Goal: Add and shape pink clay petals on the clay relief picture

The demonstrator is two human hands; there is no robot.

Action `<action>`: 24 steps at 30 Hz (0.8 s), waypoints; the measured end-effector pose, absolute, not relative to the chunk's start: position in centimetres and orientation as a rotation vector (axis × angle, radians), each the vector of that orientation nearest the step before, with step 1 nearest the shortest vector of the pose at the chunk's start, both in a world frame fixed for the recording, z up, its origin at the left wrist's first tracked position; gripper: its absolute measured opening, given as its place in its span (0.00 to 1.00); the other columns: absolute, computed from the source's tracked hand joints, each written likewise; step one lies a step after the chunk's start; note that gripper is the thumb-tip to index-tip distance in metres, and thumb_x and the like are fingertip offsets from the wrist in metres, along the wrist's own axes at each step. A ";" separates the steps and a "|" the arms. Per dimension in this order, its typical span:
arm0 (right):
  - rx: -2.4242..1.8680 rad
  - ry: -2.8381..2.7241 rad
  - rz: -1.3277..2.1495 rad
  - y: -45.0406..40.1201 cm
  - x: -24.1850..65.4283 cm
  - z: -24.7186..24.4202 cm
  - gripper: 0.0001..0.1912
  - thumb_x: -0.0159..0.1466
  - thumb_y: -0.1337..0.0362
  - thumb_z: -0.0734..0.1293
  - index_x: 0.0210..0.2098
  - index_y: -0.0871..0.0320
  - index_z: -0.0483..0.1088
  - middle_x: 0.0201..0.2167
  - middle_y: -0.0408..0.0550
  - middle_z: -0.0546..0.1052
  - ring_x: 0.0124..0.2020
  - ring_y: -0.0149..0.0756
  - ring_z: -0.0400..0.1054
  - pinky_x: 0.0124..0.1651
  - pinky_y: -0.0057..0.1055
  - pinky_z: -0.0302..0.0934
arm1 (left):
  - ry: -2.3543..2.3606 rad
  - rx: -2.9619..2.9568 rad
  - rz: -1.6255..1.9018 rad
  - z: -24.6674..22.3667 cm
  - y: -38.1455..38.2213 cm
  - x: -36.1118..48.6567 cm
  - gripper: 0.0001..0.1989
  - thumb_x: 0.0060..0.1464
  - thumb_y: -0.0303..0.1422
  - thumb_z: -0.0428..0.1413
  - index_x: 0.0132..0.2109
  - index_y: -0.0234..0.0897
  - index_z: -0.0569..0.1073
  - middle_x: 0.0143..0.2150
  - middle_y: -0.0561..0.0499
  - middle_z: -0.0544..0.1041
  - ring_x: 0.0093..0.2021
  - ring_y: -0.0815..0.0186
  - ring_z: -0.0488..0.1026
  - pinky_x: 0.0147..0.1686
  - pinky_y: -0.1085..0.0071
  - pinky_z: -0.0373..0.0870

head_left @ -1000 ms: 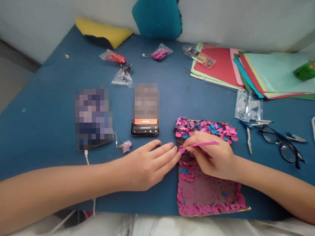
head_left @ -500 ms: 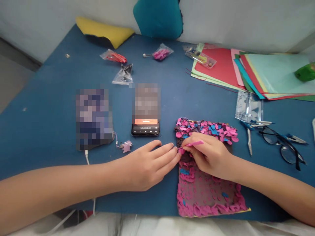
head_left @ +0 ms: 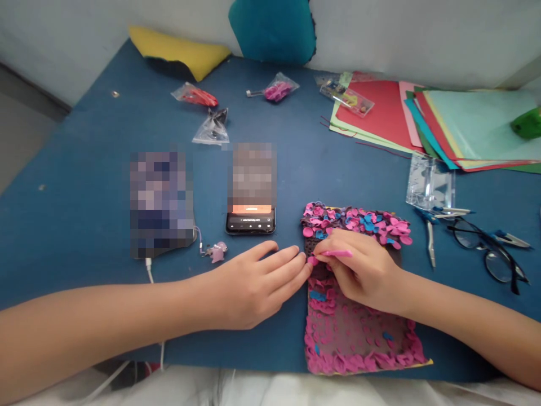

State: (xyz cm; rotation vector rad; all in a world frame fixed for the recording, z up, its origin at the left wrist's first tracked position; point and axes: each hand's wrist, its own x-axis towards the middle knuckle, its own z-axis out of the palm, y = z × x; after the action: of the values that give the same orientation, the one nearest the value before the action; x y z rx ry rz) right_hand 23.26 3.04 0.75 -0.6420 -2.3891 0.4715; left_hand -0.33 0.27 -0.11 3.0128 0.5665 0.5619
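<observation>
A rectangular panel (head_left: 359, 332) covered in brown, pink and blue modelling clay lies on the table, with petal-like pieces at its top and along its lower edges. Pinched in my right hand (head_left: 363, 270) is a slim pink clay modelling tool (head_left: 340, 254), its tip down by a small pink clay piece (head_left: 313, 261) at the panel's left edge. My left hand (head_left: 262, 282) rests palm down on the table, fingers stretched out, fingertips touching that edge beside the pink piece. My right hand hides part of the panel's middle.
A lit phone (head_left: 251, 223) lies beyond my left hand, near a blurred device (head_left: 160, 197) with a white cable and a charm (head_left: 217, 252). Glasses (head_left: 499, 265), blue-handled tools (head_left: 430, 242) and a clear case (head_left: 431, 180) sit right. Coloured sheets (head_left: 380, 118) and small bags (head_left: 279, 88) lie behind.
The pink tool has tilted slightly in my right hand, which stays at the panel's left edge. My left hand has hardly moved, and the whole view has shifted very slightly.
</observation>
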 end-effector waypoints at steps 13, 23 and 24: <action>-0.669 -2.339 0.531 3.0 23.3 0.9 0.10 0.66 0.78 0.59 0.37 0.57 0.64 0.28 0.49 0.76 0.27 0.32 0.68 0.31 0.28 0.67 | 0.570 3.024 0.550 -0.1 0.3 -0.4 0.20 0.70 0.25 0.39 0.58 0.24 0.71 0.55 0.42 0.78 0.56 0.57 0.73 0.52 0.59 0.68; -0.716 -2.342 0.479 3.1 23.4 0.7 0.10 0.66 0.78 0.58 0.38 0.57 0.64 0.28 0.48 0.76 0.29 0.34 0.71 0.32 0.29 0.69 | 0.573 3.012 0.563 -0.1 0.4 -0.3 0.20 0.71 0.25 0.38 0.57 0.24 0.72 0.55 0.42 0.78 0.56 0.57 0.73 0.51 0.59 0.67; -0.717 -2.325 0.476 3.1 23.4 0.8 0.10 0.66 0.78 0.58 0.38 0.57 0.65 0.28 0.48 0.76 0.29 0.33 0.71 0.32 0.29 0.69 | 0.571 3.009 0.566 0.0 0.3 -0.3 0.20 0.71 0.25 0.38 0.57 0.24 0.71 0.55 0.42 0.78 0.56 0.57 0.73 0.51 0.59 0.67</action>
State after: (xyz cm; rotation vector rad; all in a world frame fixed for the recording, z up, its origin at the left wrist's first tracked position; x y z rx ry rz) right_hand 23.38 3.05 0.79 -0.7167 -2.3245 0.4759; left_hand -0.25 0.35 -0.05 3.0094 0.5711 0.5656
